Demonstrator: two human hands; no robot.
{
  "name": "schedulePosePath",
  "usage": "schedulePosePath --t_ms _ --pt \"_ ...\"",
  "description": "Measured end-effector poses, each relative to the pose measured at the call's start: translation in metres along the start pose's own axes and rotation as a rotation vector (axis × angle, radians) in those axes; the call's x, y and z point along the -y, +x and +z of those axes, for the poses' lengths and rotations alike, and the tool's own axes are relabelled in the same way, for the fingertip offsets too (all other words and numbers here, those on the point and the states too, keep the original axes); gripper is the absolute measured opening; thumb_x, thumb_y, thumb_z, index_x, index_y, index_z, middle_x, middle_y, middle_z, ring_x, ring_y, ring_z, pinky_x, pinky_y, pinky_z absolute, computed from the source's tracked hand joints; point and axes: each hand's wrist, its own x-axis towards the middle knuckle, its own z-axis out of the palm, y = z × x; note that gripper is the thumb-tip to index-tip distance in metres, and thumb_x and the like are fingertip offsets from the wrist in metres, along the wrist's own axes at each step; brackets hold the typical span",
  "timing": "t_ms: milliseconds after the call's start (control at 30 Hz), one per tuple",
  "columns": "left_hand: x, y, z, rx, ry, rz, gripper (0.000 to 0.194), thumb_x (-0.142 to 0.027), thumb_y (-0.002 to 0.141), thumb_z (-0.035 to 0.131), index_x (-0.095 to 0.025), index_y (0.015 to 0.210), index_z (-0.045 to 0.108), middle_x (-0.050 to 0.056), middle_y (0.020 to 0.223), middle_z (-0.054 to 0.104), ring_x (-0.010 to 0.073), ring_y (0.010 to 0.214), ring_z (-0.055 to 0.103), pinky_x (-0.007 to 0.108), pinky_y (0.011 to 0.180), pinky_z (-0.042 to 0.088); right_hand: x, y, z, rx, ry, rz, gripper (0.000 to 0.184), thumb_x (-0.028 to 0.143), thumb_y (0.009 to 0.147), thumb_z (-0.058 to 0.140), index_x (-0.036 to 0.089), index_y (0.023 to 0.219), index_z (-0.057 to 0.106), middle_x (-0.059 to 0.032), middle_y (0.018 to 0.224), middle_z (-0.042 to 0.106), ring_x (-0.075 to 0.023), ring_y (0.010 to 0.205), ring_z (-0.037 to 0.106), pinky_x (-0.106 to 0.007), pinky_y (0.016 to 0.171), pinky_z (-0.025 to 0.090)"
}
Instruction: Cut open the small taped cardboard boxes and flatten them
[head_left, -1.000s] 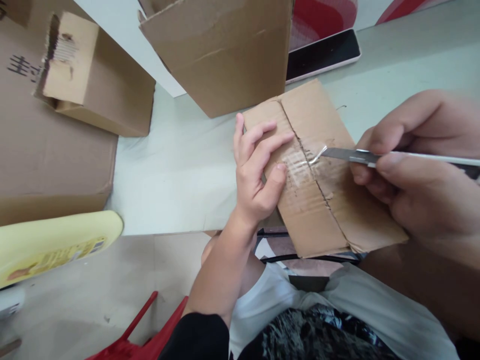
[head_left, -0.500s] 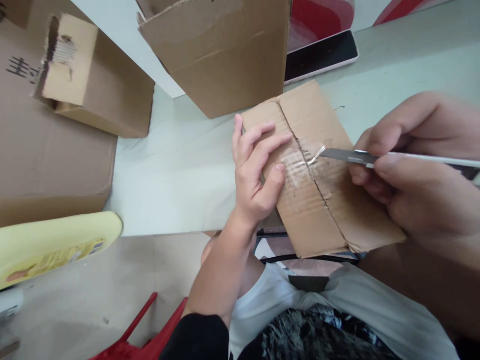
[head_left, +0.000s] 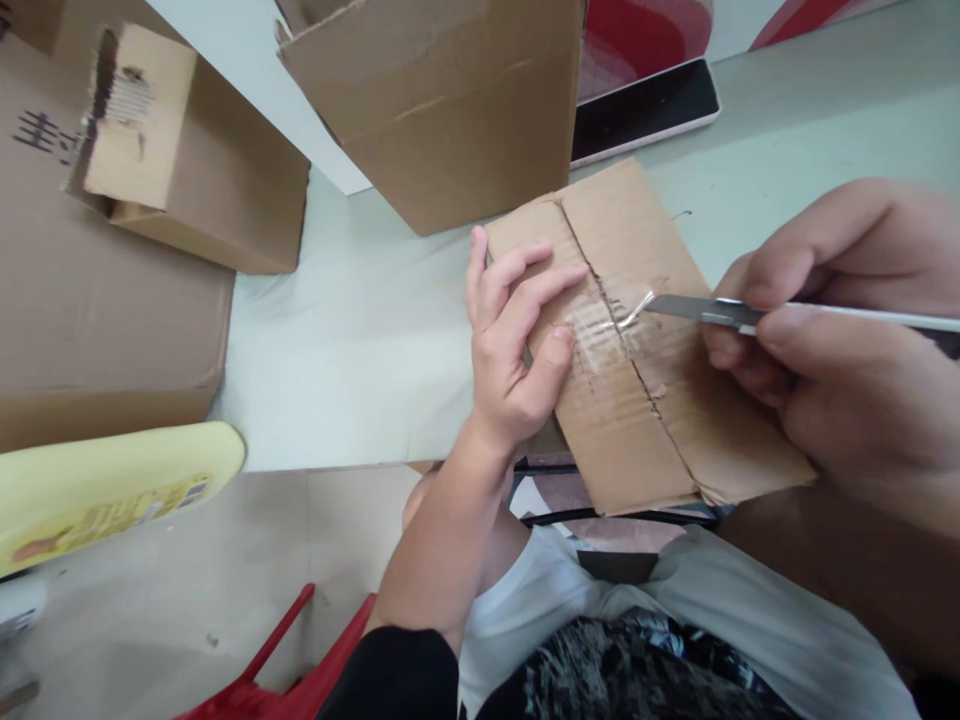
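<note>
A small cardboard box [head_left: 622,430] lies at a slant over the table's near edge, its flap seam upward. Clear tape [head_left: 592,330] crosses that seam at the middle, wrinkled and lifted into a thin strip. My left hand [head_left: 517,340] rests along the box's left side, fingers spread over the top and thumb on the cardboard by the tape. A utility knife [head_left: 731,314] is pinched between the thumb and fingers of my right hand [head_left: 840,330]. Its blade points left, with the tip at the lifted tape. The knife's far end runs off the right edge of view.
A taller open cardboard box [head_left: 465,120] stands just behind. Beside it a phone-like black-faced slab [head_left: 645,110] lies on the pale table [head_left: 345,370]. Further left are a smaller torn box [head_left: 217,170], a large carton [head_left: 112,320] and a yellow bottle-like container [head_left: 127,480]. A red stool [head_left: 300,660] stands below.
My right hand and the knife have shifted very slightly to the right. The left hand and box hold nearly the same place.
</note>
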Motion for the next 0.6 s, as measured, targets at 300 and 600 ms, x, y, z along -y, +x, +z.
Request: schedulePosePath --t_ms 300,600 --pt "0.0010 0.0006 -0.0016 -0.015 -0.003 0.011 0.050 -0.062 0.107 0.034 -0.031 0.135 0.061 0.006 0.139 0.064 0.0310 0.142 0.057 0.064 0.137 0.020 -0.0013 0.0015 0.0005 0.004 0.028 -0.020 0.022 0.008 0.065 0.059 0.029 0.069 0.065 0.0038 0.053 0.063 -0.0127 0.042 0.046 -0.030 0.038 0.025" --pt "0.0003 0.0011 -0.0005 -0.027 0.018 0.005 0.048 -0.061 0.107 0.033 -0.031 0.133 0.060 0.006 0.137 0.064 0.0308 0.142 0.058 0.065 0.136 0.021 -0.0017 0.0025 -0.0009 0.019 0.038 -0.024 0.019 0.009 0.066 0.066 0.028 0.070 0.066 0.0022 0.054 0.063 -0.0134 0.043 0.048 -0.032 0.036 0.025"
